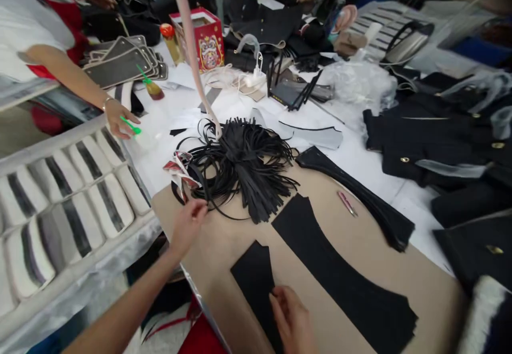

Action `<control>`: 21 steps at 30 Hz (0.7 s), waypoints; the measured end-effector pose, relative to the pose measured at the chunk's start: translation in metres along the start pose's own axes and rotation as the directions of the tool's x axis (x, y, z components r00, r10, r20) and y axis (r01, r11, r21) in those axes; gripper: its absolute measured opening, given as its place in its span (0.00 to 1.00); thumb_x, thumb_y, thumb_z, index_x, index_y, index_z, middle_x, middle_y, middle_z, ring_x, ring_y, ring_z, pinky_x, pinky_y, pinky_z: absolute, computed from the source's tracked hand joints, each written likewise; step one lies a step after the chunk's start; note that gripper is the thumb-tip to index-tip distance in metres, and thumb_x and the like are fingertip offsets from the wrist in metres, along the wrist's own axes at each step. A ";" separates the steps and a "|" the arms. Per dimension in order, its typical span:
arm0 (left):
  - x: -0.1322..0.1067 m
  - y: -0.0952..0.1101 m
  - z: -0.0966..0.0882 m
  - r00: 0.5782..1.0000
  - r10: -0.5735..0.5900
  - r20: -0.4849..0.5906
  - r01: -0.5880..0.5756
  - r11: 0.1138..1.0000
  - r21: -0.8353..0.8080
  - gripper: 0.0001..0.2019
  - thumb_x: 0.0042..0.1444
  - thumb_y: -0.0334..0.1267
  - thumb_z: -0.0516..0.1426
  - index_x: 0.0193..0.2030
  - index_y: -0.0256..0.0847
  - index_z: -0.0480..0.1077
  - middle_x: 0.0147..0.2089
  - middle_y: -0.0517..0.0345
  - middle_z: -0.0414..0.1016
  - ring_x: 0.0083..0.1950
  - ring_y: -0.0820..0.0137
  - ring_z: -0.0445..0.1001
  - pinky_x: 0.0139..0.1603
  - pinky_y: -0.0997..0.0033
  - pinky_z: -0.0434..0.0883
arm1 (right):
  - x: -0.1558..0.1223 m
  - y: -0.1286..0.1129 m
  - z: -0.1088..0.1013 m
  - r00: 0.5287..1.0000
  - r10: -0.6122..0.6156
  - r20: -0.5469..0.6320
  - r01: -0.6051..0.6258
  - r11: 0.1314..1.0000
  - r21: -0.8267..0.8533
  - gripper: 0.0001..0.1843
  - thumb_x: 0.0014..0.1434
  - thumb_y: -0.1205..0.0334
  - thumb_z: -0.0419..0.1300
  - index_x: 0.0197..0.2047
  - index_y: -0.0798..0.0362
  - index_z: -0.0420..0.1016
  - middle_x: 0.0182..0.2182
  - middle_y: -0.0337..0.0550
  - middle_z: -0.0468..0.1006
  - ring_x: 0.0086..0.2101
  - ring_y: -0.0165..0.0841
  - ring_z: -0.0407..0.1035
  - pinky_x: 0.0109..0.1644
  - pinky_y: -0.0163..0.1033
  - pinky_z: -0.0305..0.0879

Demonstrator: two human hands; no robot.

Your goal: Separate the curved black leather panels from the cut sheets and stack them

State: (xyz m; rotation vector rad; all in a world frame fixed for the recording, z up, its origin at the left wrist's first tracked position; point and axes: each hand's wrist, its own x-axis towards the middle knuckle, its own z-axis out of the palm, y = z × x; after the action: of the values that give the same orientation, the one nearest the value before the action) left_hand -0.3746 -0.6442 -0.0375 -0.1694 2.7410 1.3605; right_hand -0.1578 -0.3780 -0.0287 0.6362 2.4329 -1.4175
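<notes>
My left hand (189, 225) is closed, its fingertips pinched together beside a bundle of thin black strips (256, 183). Whatever those fingertips hold, if anything, is too small to make out. A patterned red and white wrapper (182, 170) lies just beyond them. Lower down, my right hand (293, 316) has its fingers closed at the right edge of a flat black cut piece (254, 276), which rests on the brown board (216, 268). To its right lies a larger curved stack of black pieces (344, 268). Farther back is a long, narrow curved black piece (356, 194).
Pink-handled snips (346, 203) lie on the board. A pink cord (190, 29) hangs down to the bundle. At left, a co-worker's hand (119, 119) holds a green applicator near a rack of striped pieces (76, 215). A red box (202, 39) stands behind.
</notes>
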 end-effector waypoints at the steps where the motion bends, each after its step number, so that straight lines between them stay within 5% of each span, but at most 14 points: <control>1: -0.035 0.007 0.019 0.991 0.006 0.135 0.005 0.997 -0.082 0.10 0.58 0.40 0.54 0.43 0.42 0.73 0.41 0.52 0.78 0.42 0.64 0.75 0.46 0.64 0.70 | 0.002 -0.003 0.012 0.998 -0.046 0.032 0.047 0.998 -0.034 0.17 0.64 0.49 0.52 0.37 0.52 0.72 0.27 0.42 0.75 0.27 0.34 0.72 0.32 0.36 0.67; 3: -0.092 0.014 0.052 0.964 0.042 0.264 -0.012 0.993 -0.114 0.09 0.56 0.41 0.54 0.37 0.42 0.74 0.36 0.54 0.79 0.38 0.65 0.77 0.39 0.67 0.72 | 0.008 -0.015 0.033 0.994 -0.098 0.057 0.107 0.976 -0.188 0.13 0.66 0.56 0.50 0.40 0.54 0.72 0.30 0.44 0.77 0.30 0.34 0.73 0.33 0.34 0.67; 6: -0.136 0.012 0.079 0.954 -0.011 0.299 0.053 0.990 -0.134 0.11 0.55 0.41 0.53 0.39 0.41 0.74 0.38 0.53 0.79 0.38 0.65 0.77 0.40 0.66 0.72 | 0.018 -0.030 0.055 0.995 -0.081 0.053 0.097 0.861 -0.500 0.12 0.65 0.63 0.52 0.48 0.58 0.70 0.36 0.51 0.78 0.32 0.36 0.76 0.34 0.35 0.68; 11: -0.149 0.002 0.075 0.975 -0.114 0.191 0.142 0.980 -0.138 0.12 0.54 0.43 0.54 0.39 0.40 0.73 0.39 0.52 0.79 0.40 0.63 0.77 0.42 0.64 0.71 | 0.029 -0.033 0.072 0.997 -0.073 0.017 0.067 0.771 -0.634 0.16 0.65 0.67 0.51 0.53 0.66 0.67 0.42 0.65 0.76 0.37 0.44 0.76 0.38 0.42 0.70; 16: -0.158 -0.002 0.059 0.981 -0.110 0.158 0.135 0.979 -0.153 0.11 0.53 0.44 0.55 0.35 0.41 0.73 0.37 0.53 0.79 0.40 0.63 0.76 0.43 0.64 0.70 | 0.031 -0.024 0.073 0.994 -0.109 0.016 0.091 0.739 -0.667 0.18 0.62 0.79 0.42 0.44 0.61 0.71 0.35 0.56 0.78 0.33 0.39 0.77 0.34 0.36 0.69; 21: -0.161 0.004 0.063 0.986 -0.089 0.141 0.116 0.974 -0.195 0.10 0.53 0.44 0.55 0.35 0.40 0.73 0.36 0.53 0.78 0.39 0.64 0.75 0.43 0.65 0.70 | 0.024 -0.019 0.072 0.986 -0.169 -0.001 0.125 0.733 -0.669 0.14 0.66 0.68 0.47 0.49 0.63 0.69 0.38 0.59 0.77 0.34 0.39 0.76 0.35 0.38 0.70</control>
State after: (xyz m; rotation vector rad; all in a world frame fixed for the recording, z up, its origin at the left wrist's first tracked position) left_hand -0.2145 -0.5816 -0.0533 -0.2210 2.4493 1.5602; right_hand -0.1876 -0.4430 -0.0603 0.3104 2.8230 -0.4588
